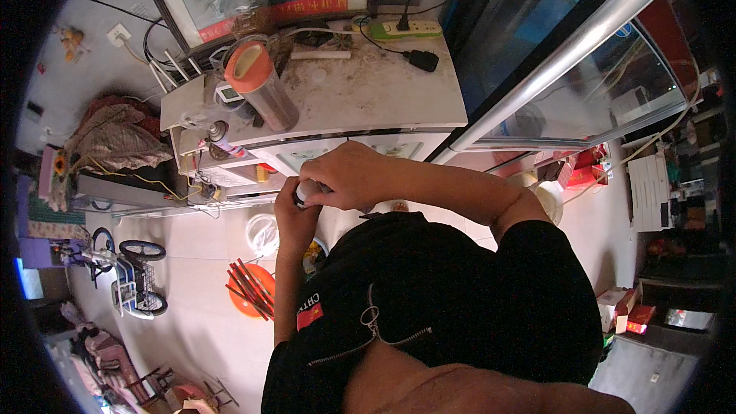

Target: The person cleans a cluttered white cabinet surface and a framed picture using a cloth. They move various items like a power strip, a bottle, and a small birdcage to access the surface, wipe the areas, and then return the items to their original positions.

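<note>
Both my hands meet in front of my chest, before the cabinet. My left hand [294, 204] grips a small dark container with a pale round cap [307, 190]; its lower part is hidden by the fingers. Bent over from the right, my right hand [344, 177] has its fingers on the cap and its side. What the container holds cannot be seen. Beyond the hands stands a white cabinet [397, 98] with a stained top. A clear pitcher with an orange lid [250, 66] stands near its left front edge, and a spray can [221, 137] is left of that.
A green and white power strip [407, 29] and a black adapter [422, 61] lie on the cabinet top. To the right rises a glass-door cooler [563, 103]. On the floor are an orange stool [244, 299] bearing reddish sticks and a tricycle [135, 279].
</note>
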The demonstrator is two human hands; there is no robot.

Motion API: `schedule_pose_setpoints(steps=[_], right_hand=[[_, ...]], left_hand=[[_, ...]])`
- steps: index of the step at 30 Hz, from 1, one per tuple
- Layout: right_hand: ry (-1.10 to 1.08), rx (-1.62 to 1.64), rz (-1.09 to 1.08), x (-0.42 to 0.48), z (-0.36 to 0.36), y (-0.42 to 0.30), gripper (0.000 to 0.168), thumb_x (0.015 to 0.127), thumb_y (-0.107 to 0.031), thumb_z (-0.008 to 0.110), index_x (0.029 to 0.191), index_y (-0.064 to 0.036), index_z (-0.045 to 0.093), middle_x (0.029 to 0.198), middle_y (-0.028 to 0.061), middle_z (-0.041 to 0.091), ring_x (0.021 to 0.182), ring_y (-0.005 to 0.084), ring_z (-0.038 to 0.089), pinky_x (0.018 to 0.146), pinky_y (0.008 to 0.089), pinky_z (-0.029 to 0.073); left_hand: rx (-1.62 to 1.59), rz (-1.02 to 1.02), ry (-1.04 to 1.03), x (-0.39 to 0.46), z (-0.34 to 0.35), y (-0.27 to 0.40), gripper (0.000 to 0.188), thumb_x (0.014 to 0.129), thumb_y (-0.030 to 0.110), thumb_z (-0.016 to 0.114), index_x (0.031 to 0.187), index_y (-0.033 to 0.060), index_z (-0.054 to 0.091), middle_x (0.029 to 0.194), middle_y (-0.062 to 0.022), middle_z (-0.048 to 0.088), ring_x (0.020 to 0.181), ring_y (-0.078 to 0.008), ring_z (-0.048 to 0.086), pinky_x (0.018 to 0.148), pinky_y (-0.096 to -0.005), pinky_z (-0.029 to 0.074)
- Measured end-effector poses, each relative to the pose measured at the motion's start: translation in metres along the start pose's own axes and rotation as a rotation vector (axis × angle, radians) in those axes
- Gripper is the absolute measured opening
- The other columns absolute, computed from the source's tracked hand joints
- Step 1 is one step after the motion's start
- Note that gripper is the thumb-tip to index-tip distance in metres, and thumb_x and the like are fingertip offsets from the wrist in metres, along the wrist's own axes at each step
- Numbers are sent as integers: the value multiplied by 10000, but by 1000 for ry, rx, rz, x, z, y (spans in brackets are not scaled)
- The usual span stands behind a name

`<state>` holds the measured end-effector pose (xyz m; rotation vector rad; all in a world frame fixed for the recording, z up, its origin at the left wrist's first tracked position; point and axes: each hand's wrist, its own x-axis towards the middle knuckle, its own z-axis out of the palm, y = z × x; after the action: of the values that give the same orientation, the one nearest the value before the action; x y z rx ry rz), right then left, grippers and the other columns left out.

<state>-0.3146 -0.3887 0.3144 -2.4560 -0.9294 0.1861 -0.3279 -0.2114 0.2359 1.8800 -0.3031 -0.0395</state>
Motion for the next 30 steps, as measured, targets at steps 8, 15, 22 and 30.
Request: schedule_pose_setpoints(steps=[8,15,22,30], right_hand=[[-31,117,-84,2,-1,-7,347,875,-333,563,1153,-126,544,965,148,647,862,356,637,732,468,496],[117,250,49,5,41,-6,347,874,-263,585,1173,-96,530,1009,147,627,888,348,624,750,451,489],[128,127,191,3,17,-7,351,888,-283,583,1174,-86,530,1023,137,620,907,329,620,751,425,492],[325,-191,286,22,-40,59,356,889,-315,582,1162,-88,568,980,137,644,854,314,638,717,417,498]], left_hand=[[-59,-7,-71,1,-11,-9,292,740,34,727,1000,4,598,939,-124,676,889,-165,631,766,-303,489],[-78,60,117,-5,3,-39,258,725,23,694,948,4,566,834,-137,639,799,-216,619,739,-314,479],[153,299,122,5,12,-32,660,689,36,775,1249,17,428,1162,-153,531,983,-261,556,827,-341,465],[20,144,146,29,25,-23,434,795,36,693,1203,27,544,1029,-94,629,787,-176,592,724,-299,492]])
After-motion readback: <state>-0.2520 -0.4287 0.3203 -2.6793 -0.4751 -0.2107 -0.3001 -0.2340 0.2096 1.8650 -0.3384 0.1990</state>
